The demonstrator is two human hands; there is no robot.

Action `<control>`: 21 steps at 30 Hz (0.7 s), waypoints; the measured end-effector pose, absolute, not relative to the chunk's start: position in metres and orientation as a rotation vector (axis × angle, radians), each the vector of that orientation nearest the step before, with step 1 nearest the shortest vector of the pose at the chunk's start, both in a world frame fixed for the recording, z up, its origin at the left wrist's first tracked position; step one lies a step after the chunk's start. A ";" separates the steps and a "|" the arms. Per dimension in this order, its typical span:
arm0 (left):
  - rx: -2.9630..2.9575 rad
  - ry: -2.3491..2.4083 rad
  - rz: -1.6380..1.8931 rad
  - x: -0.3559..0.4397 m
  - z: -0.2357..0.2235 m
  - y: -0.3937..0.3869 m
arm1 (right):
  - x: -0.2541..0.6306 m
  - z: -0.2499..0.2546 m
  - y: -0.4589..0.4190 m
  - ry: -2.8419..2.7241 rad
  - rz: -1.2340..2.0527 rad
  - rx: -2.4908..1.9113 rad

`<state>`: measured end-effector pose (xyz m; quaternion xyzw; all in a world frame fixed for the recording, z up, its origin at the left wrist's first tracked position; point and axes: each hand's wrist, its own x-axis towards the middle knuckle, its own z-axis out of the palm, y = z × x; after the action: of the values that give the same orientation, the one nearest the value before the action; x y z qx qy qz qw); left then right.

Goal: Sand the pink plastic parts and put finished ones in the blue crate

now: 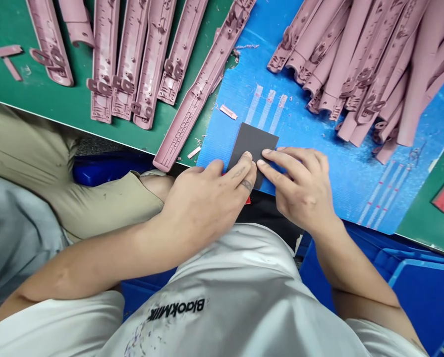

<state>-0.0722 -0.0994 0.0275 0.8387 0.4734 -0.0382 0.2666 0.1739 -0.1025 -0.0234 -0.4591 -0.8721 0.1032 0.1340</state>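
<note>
Dark sheet (249, 141) beneath both hands; shirt (266, 297) lettered "BlackMilk".
Left hand (210, 198) rests fingers on it, grip impossible to tell; right hand (304, 186) touches it with fingertips, grip released. Blue board (237, 99) lies underneath, on the green bench (6, 74).

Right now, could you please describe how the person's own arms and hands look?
The left hand and right hand are bare, without gloves. Dark, tattoo-like marks show on two left fingers. Short, pale sleeves leave both forearms uncovered.
</note>
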 end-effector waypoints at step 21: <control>0.847 1.059 0.898 -0.065 0.002 -0.081 | 0.141 -0.002 -0.093 -2.221 0.355 -0.993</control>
<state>-0.0652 -0.0808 0.0021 0.3785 0.4729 0.4012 0.6872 0.1407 -0.0930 -0.0021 -0.3807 -0.8511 0.1362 0.3350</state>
